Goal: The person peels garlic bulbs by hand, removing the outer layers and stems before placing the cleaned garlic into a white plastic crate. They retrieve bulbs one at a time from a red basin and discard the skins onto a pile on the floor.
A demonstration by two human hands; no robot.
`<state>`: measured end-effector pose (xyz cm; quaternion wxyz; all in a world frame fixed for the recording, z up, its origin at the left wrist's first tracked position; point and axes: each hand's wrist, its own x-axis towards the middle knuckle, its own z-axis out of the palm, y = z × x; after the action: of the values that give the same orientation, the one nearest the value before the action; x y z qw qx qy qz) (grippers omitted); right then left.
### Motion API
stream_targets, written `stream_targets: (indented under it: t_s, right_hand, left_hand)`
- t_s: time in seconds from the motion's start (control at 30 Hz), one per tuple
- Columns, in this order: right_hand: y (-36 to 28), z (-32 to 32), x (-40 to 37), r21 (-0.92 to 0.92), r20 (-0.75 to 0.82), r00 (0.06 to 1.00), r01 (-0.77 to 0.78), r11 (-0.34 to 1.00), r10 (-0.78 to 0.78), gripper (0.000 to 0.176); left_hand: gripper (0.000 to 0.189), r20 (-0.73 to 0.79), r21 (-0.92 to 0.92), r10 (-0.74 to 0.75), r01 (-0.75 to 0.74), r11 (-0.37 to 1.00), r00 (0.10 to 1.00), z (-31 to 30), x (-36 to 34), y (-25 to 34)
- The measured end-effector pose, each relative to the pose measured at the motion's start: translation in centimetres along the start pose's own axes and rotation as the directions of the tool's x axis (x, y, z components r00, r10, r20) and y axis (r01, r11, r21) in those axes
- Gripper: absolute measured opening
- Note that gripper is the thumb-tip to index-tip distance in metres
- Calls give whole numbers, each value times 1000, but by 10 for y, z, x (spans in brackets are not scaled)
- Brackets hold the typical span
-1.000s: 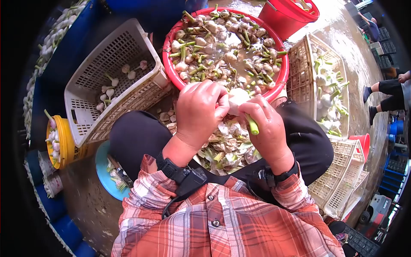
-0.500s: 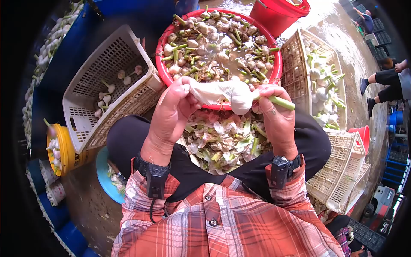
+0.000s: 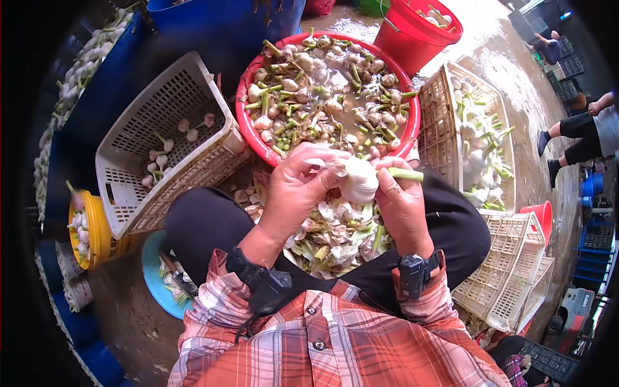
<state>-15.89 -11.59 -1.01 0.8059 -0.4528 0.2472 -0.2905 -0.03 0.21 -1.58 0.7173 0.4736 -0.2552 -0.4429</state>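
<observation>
Between my two hands is a white garlic bulb (image 3: 359, 181) with a short green stem. My right hand (image 3: 403, 209) is closed around that stem, its cut end sticking out to the right. The fingers of my left hand (image 3: 293, 197) pinch pale, papery skin at the bulb's left side. Below lies a heap of peeled garlic skins (image 3: 335, 240) between my legs. Just beyond my hands stands a red basin (image 3: 414, 122) of murky water with many unpeeled garlic bulbs (image 3: 303, 61).
Left: a white crate (image 3: 106, 161) with several bulbs, a yellow bucket (image 3: 98, 226) and a light-blue basin (image 3: 155, 274). Right: a crate (image 3: 440, 106) of cleaned garlic and stacked crates (image 3: 493, 271). A red bucket (image 3: 412, 42) stands behind. A person's legs (image 3: 574, 135) show far right.
The long strip of skin stretched leftward from the bulb is no longer extended. My left hand has moved right, close to the bulb, and both hands sit lower in view.
</observation>
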Motion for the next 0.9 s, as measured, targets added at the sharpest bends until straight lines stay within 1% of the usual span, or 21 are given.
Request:
stream_targets:
  t_s: [0.07,0.1,0.13,0.17,0.2,0.27,0.3,0.33,0.37,0.4,0.43,0.47,0.5,0.53,0.6,0.67,0.7,0.73,0.8,0.87,0.9]
  right_hand:
    - [6,-2,2,-64,-76,997,-33,997,29,18]
    - [10,-4,3,26,-95,990,-106,994,108,21]
    - [15,-8,5,118,-108,976,-174,978,187,24]
    - [29,-30,13,152,-24,967,-247,957,253,29]
    - [30,-33,17,167,-86,945,-299,940,316,29]
    - [21,-53,41,109,-205,907,-351,930,367,29]
    - [15,-60,57,82,-296,894,-326,942,335,27]
    - [3,-62,74,84,-295,918,-250,965,263,25]
    - [-13,-65,95,51,-347,916,-197,979,202,23]
    - [-20,-92,124,-153,-168,986,-32,988,6,13]
    - [-48,-89,154,158,-210,977,1,987,33,15]
    - [-74,-88,188,214,-299,954,105,971,-37,20]
    - [-98,-86,215,251,-261,938,293,923,-227,26]
    - [-119,-76,233,231,-297,903,382,895,-309,29]
    - [-119,-56,249,-7,-285,874,408,913,-393,32]
    - [-76,-49,255,-226,-240,927,235,945,-288,32]
    - [-44,-62,262,-405,-130,977,104,908,-170,34]
    - [-8,-77,269,-575,-44,999,-7,818,-22,35]
    - [60,-97,273,-909,9,997,-23,416,75,43]
    - [112,-106,273,-981,106,992,115,154,-68,47]
    - [128,-103,272,-981,115,993,115,154,-3,50]
  left_hand:
    - [10,-39,293,284,-261,920,958,-7,4,-6]
    - [9,10,459,343,-309,833,939,-8,4,-1]
    - [7,43,359,235,-235,903,971,-2,1,5]
    - [8,206,437,242,-311,844,948,-3,1,10]
    - [8,366,494,225,-393,776,903,-4,1,13]
    - [13,585,337,70,-320,885,808,6,-9,9]
    - [14,643,391,-11,-316,864,766,9,-14,7]
    - [16,669,422,-68,-303,854,740,9,-15,3]
    - [19,617,468,-78,-284,837,783,8,-16,-4]
    - [22,559,512,-90,-257,819,824,7,-18,-8]
    - [22,560,506,-90,-254,824,824,4,-19,-9]
    - [26,526,562,-148,-212,800,838,0,-18,-7]
    - [31,498,611,-192,-185,770,846,-4,-13,-4]
    - [36,509,604,-188,-193,774,840,-6,-10,-4]
    - [34,537,609,-109,-295,736,837,-9,-5,-9]
    - [32,413,681,-262,-105,725,872,-6,-3,0]
    - [32,344,709,-317,-23,705,884,-4,-2,6]
    - [34,319,749,-265,-71,659,910,-4,-1,9]
    - [36,256,814,-127,-142,563,958,-8,-7,-2]
    - [34,239,868,-208,-113,484,948,-14,-9,-1]
    - [32,227,910,-271,-104,402,936,-18,-9,-1]
